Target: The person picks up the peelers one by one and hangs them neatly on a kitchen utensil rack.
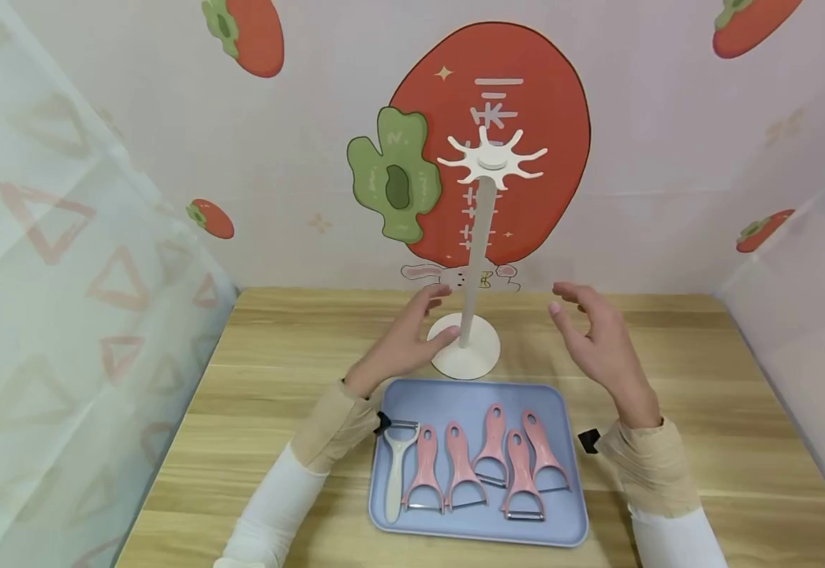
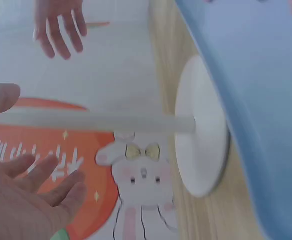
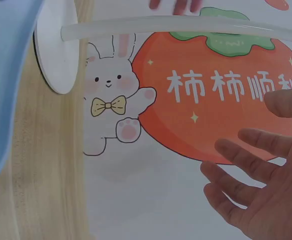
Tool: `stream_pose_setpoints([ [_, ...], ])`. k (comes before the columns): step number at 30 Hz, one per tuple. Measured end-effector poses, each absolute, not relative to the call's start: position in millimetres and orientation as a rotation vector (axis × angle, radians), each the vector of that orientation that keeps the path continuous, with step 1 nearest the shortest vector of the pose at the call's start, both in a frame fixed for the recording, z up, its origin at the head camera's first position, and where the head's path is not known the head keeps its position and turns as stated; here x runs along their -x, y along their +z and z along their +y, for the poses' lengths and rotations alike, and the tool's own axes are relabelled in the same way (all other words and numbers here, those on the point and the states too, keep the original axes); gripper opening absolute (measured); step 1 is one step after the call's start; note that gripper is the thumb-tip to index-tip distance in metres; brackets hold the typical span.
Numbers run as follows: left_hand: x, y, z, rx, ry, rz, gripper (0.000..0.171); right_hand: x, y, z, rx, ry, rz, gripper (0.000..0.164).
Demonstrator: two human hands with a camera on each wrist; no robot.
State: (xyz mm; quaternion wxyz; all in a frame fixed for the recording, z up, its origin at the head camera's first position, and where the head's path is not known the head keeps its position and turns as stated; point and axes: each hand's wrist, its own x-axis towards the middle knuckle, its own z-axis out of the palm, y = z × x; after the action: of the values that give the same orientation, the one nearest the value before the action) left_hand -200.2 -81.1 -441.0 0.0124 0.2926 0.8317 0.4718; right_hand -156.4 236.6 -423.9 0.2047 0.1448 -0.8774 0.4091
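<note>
A white stand has a round base (image 1: 482,361), an upright pole (image 1: 479,252) and a star-shaped top of curved hooks (image 1: 493,160) with nothing hanging on it. My left hand (image 1: 407,338) is at the left of the pole, low over the base, its fingers loosely bent; the left wrist view shows a gap between it and the pole. Off to the right of the stand, my right hand (image 1: 600,343) hovers with relaxed, spread fingers, holding nothing. In front of the stand lie several pink peelers (image 1: 458,454) and one white peeler (image 1: 394,477) on a blue tray (image 1: 441,394).
The wooden table (image 1: 270,379) runs back to a wall covering (image 1: 299,142) printed with persimmons and a rabbit. Light cloth panels (image 1: 65,276) close off the left and right sides. A dark clip (image 1: 587,441) sits at my right wrist.
</note>
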Motion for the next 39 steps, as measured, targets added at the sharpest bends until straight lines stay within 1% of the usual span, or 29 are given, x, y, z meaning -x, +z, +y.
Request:
stream_pose_setpoints([
  [2,209,-437,-68,-0.911,1.574,2.479,0.072,155,-425,237,-0.404,1.141,-2.457,0.04],
  [4,218,-433,-57,-0.893,1.655,2.393,0.067,154,-428,237,-0.41,1.131,-2.474,0.04],
  [10,241,-425,-33,-0.872,1.849,2.04,0.026,146,-432,239,-0.47,1.071,-2.505,0.038],
  [13,244,-423,-24,-0.848,1.894,1.954,0.014,140,-432,241,-0.477,1.046,-2.527,0.039],
  [15,244,-422,-19,-0.855,1.916,1.934,0.015,136,-432,242,-0.468,1.034,-2.549,0.04],
  [19,247,-423,-8,-0.912,1.988,1.913,0.032,129,-431,244,-0.454,1.021,-2.582,0.042],
  [23,251,-423,-1,-0.977,2.089,1.877,0.044,123,-432,243,-0.477,1.008,-2.559,0.037],
  [27,255,-423,5,-1.027,2.15,1.852,0.048,115,-433,241,-0.495,0.989,-2.537,0.031],
  [33,261,-434,12,-1.011,2.166,1.811,0.054,98,-436,240,-0.488,0.985,-2.55,0.029],
  [39,262,-454,12,-0.974,2.174,1.787,0.049,85,-439,238,-0.467,0.98,-2.577,0.028],
])
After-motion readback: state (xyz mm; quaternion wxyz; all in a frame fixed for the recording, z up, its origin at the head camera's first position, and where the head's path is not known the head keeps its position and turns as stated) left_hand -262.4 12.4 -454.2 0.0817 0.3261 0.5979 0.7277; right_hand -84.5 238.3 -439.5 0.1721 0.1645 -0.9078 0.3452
